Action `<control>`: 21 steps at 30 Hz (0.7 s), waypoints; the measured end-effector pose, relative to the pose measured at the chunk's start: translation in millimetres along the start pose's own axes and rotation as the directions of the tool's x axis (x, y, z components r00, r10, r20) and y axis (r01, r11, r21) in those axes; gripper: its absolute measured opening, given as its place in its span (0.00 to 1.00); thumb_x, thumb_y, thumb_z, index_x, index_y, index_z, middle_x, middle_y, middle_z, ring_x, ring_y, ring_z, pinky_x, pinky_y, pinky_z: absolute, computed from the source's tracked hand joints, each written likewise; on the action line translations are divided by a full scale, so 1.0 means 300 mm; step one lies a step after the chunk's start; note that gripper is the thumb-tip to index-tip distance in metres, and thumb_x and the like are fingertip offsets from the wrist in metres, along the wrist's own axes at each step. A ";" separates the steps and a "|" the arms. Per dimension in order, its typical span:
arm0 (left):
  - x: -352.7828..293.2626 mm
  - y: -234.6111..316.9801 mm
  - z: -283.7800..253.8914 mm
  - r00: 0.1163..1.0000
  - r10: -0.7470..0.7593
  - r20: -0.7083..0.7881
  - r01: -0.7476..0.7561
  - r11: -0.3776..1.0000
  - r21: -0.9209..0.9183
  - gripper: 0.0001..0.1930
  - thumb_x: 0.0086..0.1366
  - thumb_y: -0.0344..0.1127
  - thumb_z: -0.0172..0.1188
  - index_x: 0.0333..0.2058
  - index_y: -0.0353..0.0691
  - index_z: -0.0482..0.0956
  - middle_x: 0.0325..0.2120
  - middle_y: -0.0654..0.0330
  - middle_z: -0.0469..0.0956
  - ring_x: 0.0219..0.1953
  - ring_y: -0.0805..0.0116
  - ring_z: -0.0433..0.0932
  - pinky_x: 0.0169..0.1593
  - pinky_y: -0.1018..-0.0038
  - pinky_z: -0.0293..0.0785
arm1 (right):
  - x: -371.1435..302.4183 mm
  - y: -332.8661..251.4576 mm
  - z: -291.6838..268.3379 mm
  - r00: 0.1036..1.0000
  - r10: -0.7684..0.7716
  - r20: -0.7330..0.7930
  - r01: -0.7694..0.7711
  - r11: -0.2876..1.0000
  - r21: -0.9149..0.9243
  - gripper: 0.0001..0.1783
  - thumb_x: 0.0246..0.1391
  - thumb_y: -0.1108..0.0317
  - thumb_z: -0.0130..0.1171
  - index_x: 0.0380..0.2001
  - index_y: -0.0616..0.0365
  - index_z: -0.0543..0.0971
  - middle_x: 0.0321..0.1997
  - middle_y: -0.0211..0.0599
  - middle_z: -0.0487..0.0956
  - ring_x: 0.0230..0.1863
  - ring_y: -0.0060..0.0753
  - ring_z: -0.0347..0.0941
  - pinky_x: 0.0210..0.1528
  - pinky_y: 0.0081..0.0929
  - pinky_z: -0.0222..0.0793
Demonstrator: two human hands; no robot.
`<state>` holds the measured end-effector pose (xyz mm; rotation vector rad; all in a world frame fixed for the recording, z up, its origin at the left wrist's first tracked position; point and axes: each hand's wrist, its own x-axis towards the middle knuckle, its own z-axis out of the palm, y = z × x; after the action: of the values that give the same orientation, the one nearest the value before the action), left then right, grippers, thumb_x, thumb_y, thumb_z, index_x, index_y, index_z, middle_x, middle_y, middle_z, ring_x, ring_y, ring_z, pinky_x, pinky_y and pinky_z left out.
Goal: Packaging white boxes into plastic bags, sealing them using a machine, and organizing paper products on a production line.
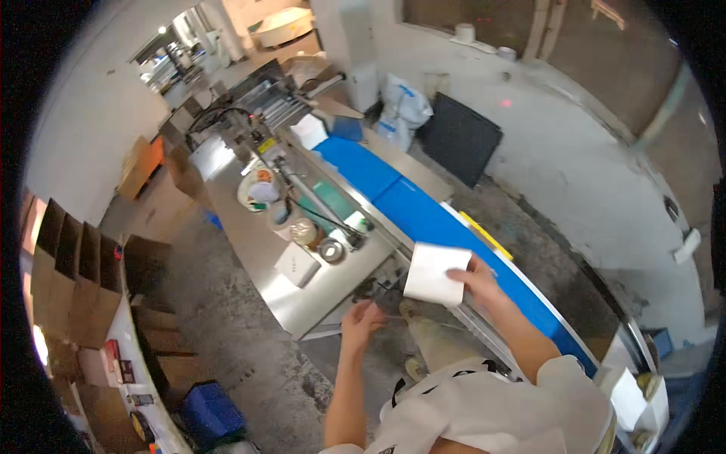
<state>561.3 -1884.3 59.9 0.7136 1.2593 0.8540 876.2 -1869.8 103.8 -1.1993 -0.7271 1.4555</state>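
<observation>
My right hand (482, 281) grips the right edge of a flat white square box (432, 272), thumb on its upper face. The box is held over the near side of a blue conveyor belt (412, 216). My left hand (363, 324) hangs in the gap off the near corner of the steel table (283, 306), its fingers curled together. Whatever those fingers may hold is too small to make out. Another white box (297, 264) lies on the table close to its near edge, beside a roll of tape (331, 250).
A metal machine arm (318, 200) reaches over the table, with jars and a tray of small items around it. A white piece (309, 132) sits at the belt's far end. Cardboard boxes (79, 265) and a blue bin (212, 408) stand left; a black panel (459, 138) leans right.
</observation>
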 end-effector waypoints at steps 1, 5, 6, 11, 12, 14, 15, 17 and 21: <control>0.063 -0.054 -0.114 0.992 0.045 -0.118 -0.036 0.996 0.076 0.28 0.64 0.40 0.65 0.57 0.28 0.69 0.39 0.56 0.81 0.38 0.71 0.81 0.38 0.76 0.76 | 0.123 -0.019 0.035 1.000 0.007 0.014 -0.007 1.000 0.027 0.30 0.45 0.69 0.71 0.53 0.58 0.73 0.49 0.37 0.80 0.49 0.34 0.78 0.53 0.37 0.74; 0.221 -0.276 -0.543 0.786 0.370 -0.496 0.091 0.724 0.684 0.34 0.59 0.43 0.69 0.56 0.24 0.68 0.42 0.49 0.80 0.47 0.55 0.76 0.51 0.62 0.71 | 0.701 -0.013 0.285 0.999 -0.028 -0.040 0.036 0.979 0.202 0.28 0.48 0.67 0.70 0.53 0.56 0.72 0.48 0.37 0.80 0.48 0.36 0.79 0.47 0.42 0.79; 0.290 -0.215 -0.537 0.793 0.361 -0.491 0.106 0.712 0.694 0.34 0.59 0.43 0.69 0.56 0.24 0.68 0.42 0.49 0.80 0.47 0.55 0.76 0.51 0.62 0.71 | 0.843 -0.010 0.316 0.993 -0.032 -0.116 0.059 0.970 0.236 0.28 0.49 0.66 0.69 0.53 0.56 0.72 0.48 0.37 0.79 0.48 0.37 0.78 0.47 0.42 0.78; 0.386 -0.210 -0.578 0.928 0.220 -0.301 0.208 0.365 0.908 0.63 0.44 0.53 0.77 0.65 0.20 0.46 0.60 0.29 0.60 0.61 0.36 0.64 0.65 0.55 0.62 | 1.566 0.057 0.583 0.996 0.000 -0.092 0.032 0.938 0.345 0.38 0.45 0.66 0.73 0.58 0.58 0.67 0.51 0.41 0.77 0.50 0.41 0.76 0.44 0.40 0.77; 0.385 -0.220 -0.596 0.924 0.195 -0.330 0.248 0.352 0.903 0.63 0.44 0.53 0.77 0.65 0.20 0.46 0.60 0.29 0.60 0.61 0.36 0.64 0.65 0.55 0.62 | 1.644 0.073 0.678 0.990 -0.026 -0.137 0.074 0.930 0.361 0.40 0.43 0.65 0.75 0.58 0.60 0.66 0.50 0.43 0.77 0.49 0.40 0.77 0.45 0.39 0.76; 0.411 -0.233 -0.576 0.921 0.021 -0.389 0.373 0.245 0.895 0.67 0.44 0.59 0.75 0.65 0.17 0.42 0.65 0.24 0.45 0.67 0.32 0.52 0.68 0.55 0.55 | 1.846 0.145 0.742 0.989 -0.018 -0.149 0.075 0.920 0.384 0.42 0.42 0.65 0.76 0.58 0.64 0.65 0.51 0.45 0.76 0.48 0.41 0.76 0.46 0.38 0.75; 0.429 -0.227 -0.560 0.932 0.023 -0.361 0.347 0.231 0.909 0.65 0.45 0.58 0.75 0.63 0.14 0.44 0.64 0.21 0.47 0.67 0.27 0.50 0.69 0.52 0.52 | 1.934 0.190 0.751 0.983 -0.028 -0.182 0.094 0.928 0.361 0.44 0.41 0.65 0.76 0.59 0.66 0.65 0.52 0.47 0.76 0.49 0.41 0.76 0.48 0.37 0.74; 0.444 -0.184 -0.527 0.937 -0.009 -0.348 0.341 0.229 0.912 0.65 0.45 0.58 0.75 0.63 0.15 0.43 0.64 0.21 0.46 0.67 0.27 0.49 0.69 0.52 0.51 | 2.059 0.279 0.780 0.968 0.002 -0.251 0.082 0.942 0.326 0.45 0.40 0.64 0.77 0.59 0.68 0.65 0.52 0.47 0.76 0.49 0.41 0.75 0.49 0.36 0.73; 0.436 -0.120 -0.528 0.930 -0.088 -0.356 0.367 0.230 0.901 0.67 0.44 0.58 0.76 0.64 0.16 0.41 0.65 0.21 0.44 0.68 0.28 0.46 0.70 0.53 0.49 | 2.131 0.388 0.863 0.957 -0.008 -0.290 0.098 0.950 0.297 0.45 0.40 0.60 0.76 0.59 0.68 0.66 0.52 0.47 0.77 0.50 0.43 0.75 0.53 0.36 0.71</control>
<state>422.8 -1790.5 -64.7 1.3739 2.0648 -0.2741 638.5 -1246.6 -106.7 -1.1050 -0.3164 1.2605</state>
